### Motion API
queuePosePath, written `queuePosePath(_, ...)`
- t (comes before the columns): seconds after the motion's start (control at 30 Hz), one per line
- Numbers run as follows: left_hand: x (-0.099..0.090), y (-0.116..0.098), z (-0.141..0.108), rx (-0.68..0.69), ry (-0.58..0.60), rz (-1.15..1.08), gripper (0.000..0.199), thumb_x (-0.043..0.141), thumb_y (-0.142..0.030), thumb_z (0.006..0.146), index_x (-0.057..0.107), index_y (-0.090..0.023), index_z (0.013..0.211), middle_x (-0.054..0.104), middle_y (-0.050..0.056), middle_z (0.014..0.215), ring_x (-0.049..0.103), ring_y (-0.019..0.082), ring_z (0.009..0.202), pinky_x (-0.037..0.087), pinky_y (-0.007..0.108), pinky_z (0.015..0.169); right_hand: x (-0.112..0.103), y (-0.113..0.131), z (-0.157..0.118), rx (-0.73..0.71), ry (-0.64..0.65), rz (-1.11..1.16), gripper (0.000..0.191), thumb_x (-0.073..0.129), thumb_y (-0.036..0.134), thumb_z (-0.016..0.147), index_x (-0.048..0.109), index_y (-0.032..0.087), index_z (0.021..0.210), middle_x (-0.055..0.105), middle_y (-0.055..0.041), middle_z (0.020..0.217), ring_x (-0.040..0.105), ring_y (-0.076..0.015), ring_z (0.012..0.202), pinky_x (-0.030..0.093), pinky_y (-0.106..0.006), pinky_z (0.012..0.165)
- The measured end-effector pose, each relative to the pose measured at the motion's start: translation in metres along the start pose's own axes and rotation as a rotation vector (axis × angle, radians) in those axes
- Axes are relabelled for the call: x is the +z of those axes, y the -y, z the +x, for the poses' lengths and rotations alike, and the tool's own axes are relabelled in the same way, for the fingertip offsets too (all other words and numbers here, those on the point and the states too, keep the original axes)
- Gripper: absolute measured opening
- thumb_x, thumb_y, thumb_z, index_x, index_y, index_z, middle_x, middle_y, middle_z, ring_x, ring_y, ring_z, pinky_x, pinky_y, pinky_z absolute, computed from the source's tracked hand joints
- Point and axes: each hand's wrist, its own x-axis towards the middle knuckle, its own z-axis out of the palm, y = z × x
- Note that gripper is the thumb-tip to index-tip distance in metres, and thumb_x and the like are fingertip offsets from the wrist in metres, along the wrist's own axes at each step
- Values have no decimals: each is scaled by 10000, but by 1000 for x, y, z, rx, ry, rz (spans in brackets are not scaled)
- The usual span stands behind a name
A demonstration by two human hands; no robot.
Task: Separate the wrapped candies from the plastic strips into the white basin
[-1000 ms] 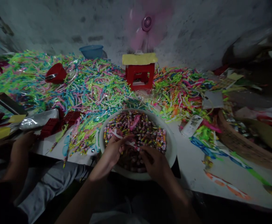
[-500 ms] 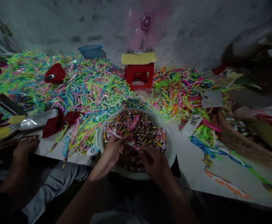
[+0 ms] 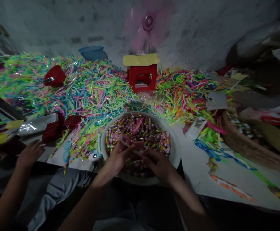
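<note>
Had a pale strip (image 3: 138,152) in hand, unreleased, above the near-centre basin (image 3: 175,150), well filled with wrapped pieces (image 3: 151,128); saw loose strips (image 3: 94,86) heaped on the far side, couldn't judge the amount left. Pinched its left part in the half-curled left hand (image 3: 119,157), its right end in the nearly closed fingertips of the right hand (image 3: 157,163), exact contact blurred.

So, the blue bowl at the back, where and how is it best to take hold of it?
Probably grip the blue bowl by its near rim, coming from the front and above. It sits upright, the rim flares out above the strips, and the wall stands behind it.
</note>
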Motion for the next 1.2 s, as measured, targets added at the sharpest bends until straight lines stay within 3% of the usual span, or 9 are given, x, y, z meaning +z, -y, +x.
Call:
queuePosePath(0.13, 0, 5, 1, 0, 16, 34, 307, 736, -396, 728, 527, -205, 847, 733, 89, 972, 676, 298, 959, 542, 376, 750, 5, 1, -2, 17, -41, -36, 300, 500, 435, 864, 684, 199, 841, 704, -35, 760, 641, -214, 726, 465, -314, 648)
queuePosePath(0.23, -4, 4, 2, 72, -27, 67, 283, 705, -389, 764, 525, -205, 883, 731, 70, 940, 692, 245, 867, 546, 326, 691, 6, 0, -2, -10, -78, -50, 293, 518, 438, 868, 699, 218, 935, 724, -44, 888, 658, -219, 831, 487, -327, 722)
queuePosePath(0.4, -43, -42, 9, 343, -371, 210, 390, 746, -393, 699, 554, -193, 973, 700, 17, 786, 630, 128, 582, 465, 201, 514, -22, -14, 4, -57, -386, -592, 302, 535, 324, 879, 647, 168, 1112, 671, -120, 1052, 599, -292, 992, 434, -429, 842)
queuePosePath(0.5, -90, -81, 23, 386, -558, 534, 380, 696, -405, 721, 580, -177, 1002, 696, 37, 860, 593, 114, 534, 412, 198, 475, -39, -23, 6, 125, -390, -914, 215, 559, 275, 868, 666, 175, 1026, 666, -126, 1011, 591, -327, 969, 403, -419, 757)
queuePosePath(0.63, -129, -104, 47, 181, -666, 1280, 389, 583, -299, 810, 571, -153, 1170, 699, 123, 984, 672, 237, 750, 485, 311, 639, -40, -29, 9, 82, -295, -969, 103, 546, 216, 866, 634, 169, 890, 692, -88, 865, 630, -275, 878, 371, -377, 748)
queuePosePath(0.73, -107, -92, 66, 250, -540, 1615, 402, 567, -283, 825, 595, -99, 1181, 666, 202, 1101, 619, 320, 1029, 456, 408, 870, -35, -33, 9, -4, -313, -867, 111, 504, 244, 887, 590, 174, 893, 689, -63, 780, 646, -230, 748, 379, -329, 688)
queuePosePath(0.87, -38, -51, 95, 323, 14, 1494, 252, 536, -308, 844, 694, -166, 980, 692, 134, 1008, 629, 265, 952, 444, 354, 881, -34, -39, 4, -68, -480, -688, 215, 429, 370, 918, 540, 195, 862, 670, -46, 700, 641, -214, 636, 391, -297, 590)
queuePosePath(1.0, 5, -19, 125, 295, 55, 1435, 127, 696, -250, 687, 695, -136, 742, 678, 184, 884, 623, 343, 941, 430, 406, 861, -35, -38, -3, -38, -613, -597, 324, 426, 512, 902, 488, 215, 787, 623, -23, 609, 613, -206, 537, 384, -289, 524)
queuePosePath(1.2, -3, -37, 121, 294, 65, 1289, 124, 623, -186, 724, 614, -175, 600, 596, 41, 581, 605, 223, 666, 450, 324, 700, -32, -34, -9, 13, -640, -269, 265, 487, 485, 857, 480, 220, 855, 673, -53, 743, 669, -219, 677, 485, -301, 590)
